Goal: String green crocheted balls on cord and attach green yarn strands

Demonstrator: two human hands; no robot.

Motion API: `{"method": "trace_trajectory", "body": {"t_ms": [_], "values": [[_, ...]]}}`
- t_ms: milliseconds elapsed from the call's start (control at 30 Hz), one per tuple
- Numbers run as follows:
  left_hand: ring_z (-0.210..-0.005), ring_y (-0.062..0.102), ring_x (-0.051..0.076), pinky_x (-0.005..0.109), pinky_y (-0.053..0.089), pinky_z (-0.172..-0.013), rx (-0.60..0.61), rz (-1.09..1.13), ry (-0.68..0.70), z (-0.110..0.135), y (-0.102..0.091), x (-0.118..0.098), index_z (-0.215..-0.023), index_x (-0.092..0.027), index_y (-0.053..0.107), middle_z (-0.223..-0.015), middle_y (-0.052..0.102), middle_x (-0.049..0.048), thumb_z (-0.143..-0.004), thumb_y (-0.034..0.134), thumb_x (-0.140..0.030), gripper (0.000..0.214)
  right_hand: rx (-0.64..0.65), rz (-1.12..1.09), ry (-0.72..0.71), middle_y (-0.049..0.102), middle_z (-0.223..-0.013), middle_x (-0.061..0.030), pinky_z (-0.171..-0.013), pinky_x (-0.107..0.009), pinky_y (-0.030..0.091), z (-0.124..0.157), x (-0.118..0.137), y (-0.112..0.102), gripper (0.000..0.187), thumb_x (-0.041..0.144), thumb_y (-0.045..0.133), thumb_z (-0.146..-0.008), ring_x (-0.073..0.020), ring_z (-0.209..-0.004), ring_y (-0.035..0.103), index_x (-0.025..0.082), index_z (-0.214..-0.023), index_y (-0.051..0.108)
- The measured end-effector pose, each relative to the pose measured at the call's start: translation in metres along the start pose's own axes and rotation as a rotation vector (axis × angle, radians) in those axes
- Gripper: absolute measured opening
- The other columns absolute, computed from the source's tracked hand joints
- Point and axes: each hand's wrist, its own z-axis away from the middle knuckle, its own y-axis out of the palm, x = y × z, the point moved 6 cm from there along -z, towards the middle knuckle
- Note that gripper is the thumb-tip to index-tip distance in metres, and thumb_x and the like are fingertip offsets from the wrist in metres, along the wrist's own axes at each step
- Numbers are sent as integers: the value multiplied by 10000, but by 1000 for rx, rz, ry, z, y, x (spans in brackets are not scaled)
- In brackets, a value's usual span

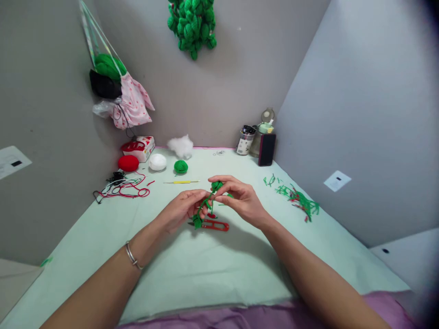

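Observation:
Between my two hands, above the middle of the table, is a green crocheted piece [198, 222] with a stem and leaf-like parts. My left hand [185, 208] is closed on its stem, and a leaf-like end hangs below the fingers. My right hand [240, 198] pinches the upper part, beside a round green knitted end [216, 186]. Small red bits show just under the hands. Orange-handled thread snips [217, 225] lie on the table right below, their blades partly behind the hanging green end.
A yellow crochet hook [181, 182] lies beyond my hands. Red [128, 163], white [157, 162] and green yarn balls [180, 167] stand behind, near tangled yarn [125, 187]. Yarn scraps [302, 203] lie right; a phone [266, 150] leans at the back.

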Motion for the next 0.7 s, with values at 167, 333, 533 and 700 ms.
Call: {"method": "trace_trajectory", "body": {"t_ms": [167, 333, 533, 700], "values": [[-605, 541, 81, 220, 453, -593, -34, -4, 10, 0, -3, -2, -853, -134, 694, -788, 624, 13, -837, 732, -417, 286, 7, 101, -115, 669, -1283, -65, -1006, -388, 507, 0, 11, 1, 46, 224, 698, -905, -211, -1184, 621, 238, -887, 738], [-631, 536, 65, 204, 460, -590, -91, 29, 14, 3, -6, -8, -860, -151, 698, -905, 647, 16, -796, 777, -382, 253, 14, 232, -186, 678, -1289, -67, -1010, -397, 509, 1, 19, 0, 63, 193, 679, -913, -205, -1141, 644, 232, -880, 716], [-652, 567, 76, 206, 478, -599, -113, 55, 17, 3, -11, -8, -882, -168, 715, -937, 676, 26, -774, 795, -379, 250, 37, 278, -148, 676, -1298, -77, -1026, -416, 501, 1, 18, 1, 68, 195, 668, -915, -217, -1150, 645, 221, -858, 696], [-677, 587, 91, 219, 490, -627, -159, -24, 52, 3, -10, -9, -864, -166, 735, -946, 693, 39, -765, 798, -402, 264, -21, 159, -8, 676, -1261, -79, -997, -425, 514, -1, 0, -8, 83, 281, 692, -902, -239, -1176, 631, 223, -850, 720]]}}
